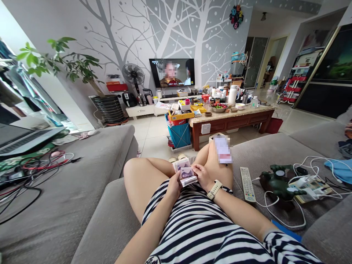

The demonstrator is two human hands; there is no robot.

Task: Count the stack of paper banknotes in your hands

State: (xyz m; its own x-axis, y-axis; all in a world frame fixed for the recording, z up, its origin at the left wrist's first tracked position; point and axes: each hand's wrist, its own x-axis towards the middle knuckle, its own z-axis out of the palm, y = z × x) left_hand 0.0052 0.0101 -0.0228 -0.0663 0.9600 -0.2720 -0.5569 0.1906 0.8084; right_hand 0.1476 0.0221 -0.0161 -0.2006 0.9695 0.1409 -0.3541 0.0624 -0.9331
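Observation:
Both hands meet over my lap around a small stack of purple banknotes, the top one marked with a 5. My left hand is closed on the stack's left side, thumb on top. At the stack's right edge, my right hand pinches the notes; a pale watch is on that wrist. More banknotes, pinkish, lie just beyond the stack, between my legs. Resting on my right knee is a phone with a blurred, lit screen.
On the sofa to my right lie a remote control, a dark green figure and a power strip with white cables. Tangled cables and a laptop are at left. A loaded coffee table stands ahead.

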